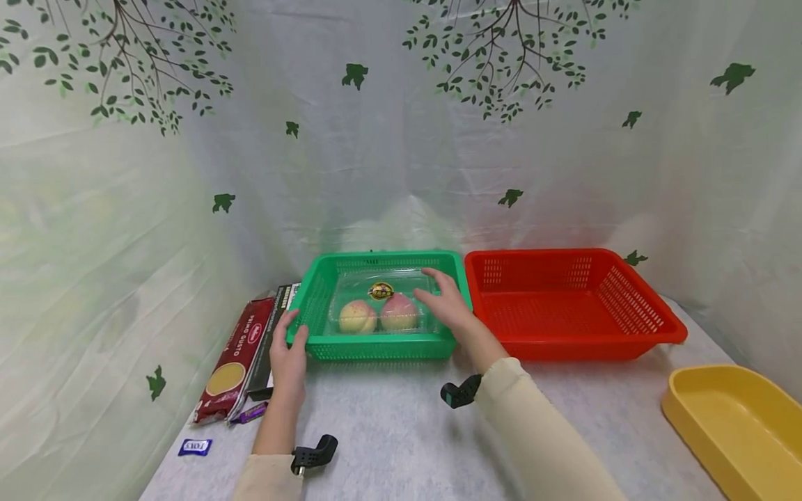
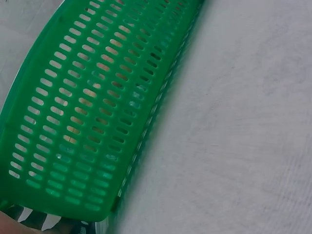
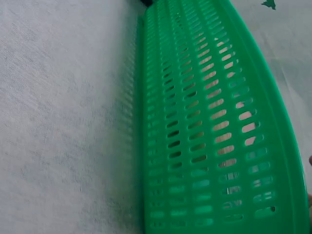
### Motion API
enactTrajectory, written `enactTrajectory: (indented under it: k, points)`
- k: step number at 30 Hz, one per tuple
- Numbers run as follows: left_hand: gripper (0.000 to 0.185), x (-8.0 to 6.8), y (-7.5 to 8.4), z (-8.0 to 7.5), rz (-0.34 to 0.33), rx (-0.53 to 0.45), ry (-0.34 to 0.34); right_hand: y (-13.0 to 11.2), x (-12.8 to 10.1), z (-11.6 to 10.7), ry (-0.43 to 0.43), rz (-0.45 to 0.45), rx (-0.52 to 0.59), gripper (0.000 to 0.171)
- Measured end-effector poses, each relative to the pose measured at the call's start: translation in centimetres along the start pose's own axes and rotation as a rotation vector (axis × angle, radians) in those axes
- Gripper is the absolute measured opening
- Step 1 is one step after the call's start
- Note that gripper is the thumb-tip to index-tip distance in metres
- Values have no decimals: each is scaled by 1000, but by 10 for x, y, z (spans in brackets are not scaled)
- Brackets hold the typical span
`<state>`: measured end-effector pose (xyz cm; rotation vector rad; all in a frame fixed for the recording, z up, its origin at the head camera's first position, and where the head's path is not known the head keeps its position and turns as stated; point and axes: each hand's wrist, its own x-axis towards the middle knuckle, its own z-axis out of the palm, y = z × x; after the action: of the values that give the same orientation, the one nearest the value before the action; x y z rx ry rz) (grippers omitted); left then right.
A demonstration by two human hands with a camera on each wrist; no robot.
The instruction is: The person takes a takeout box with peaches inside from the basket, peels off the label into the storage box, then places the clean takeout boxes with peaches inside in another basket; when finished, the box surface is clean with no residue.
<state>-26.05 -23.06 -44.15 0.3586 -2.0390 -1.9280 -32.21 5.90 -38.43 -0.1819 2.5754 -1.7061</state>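
Observation:
A green plastic basket [image 1: 382, 346] stands on the table and holds a clear lidded box [image 1: 410, 278] with two peaches [image 1: 358, 316]; a dark round label is on its lid. At the basket's front left corner is my left hand [image 1: 289, 358], thumb and fingers spread apart around the corner. My right hand [image 1: 452, 306] reaches over the basket's right side with its fingers stretched towards the clear box. Through the slots of the green basket [image 2: 92, 97] the peaches show faintly in the left wrist view, where only a bit of my left hand [image 2: 10, 225] appears.
Right beside the green basket stands a red basket [image 1: 564, 341]. A yellow tray [image 1: 739, 424] is at the right front. On the left lie a dark red snack packet [image 1: 234, 355], a black box [image 1: 263, 376], a purple wrapper [image 1: 252, 412] and a small blue packet [image 1: 195, 447].

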Motion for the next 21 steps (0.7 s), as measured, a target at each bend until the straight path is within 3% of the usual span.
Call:
enactTrajectory:
  k: [6,13,21]
  points:
    - [46,0,3,8,-13,-23,25,2,8,-2,-58,31,-36,63]
    - [47,-5,8,11,-6,-17,37,6,16,-1,-100,107,63,64]
    - [48,-3,4,10,7,-10,49,10,22,2,-152,166,107,63]
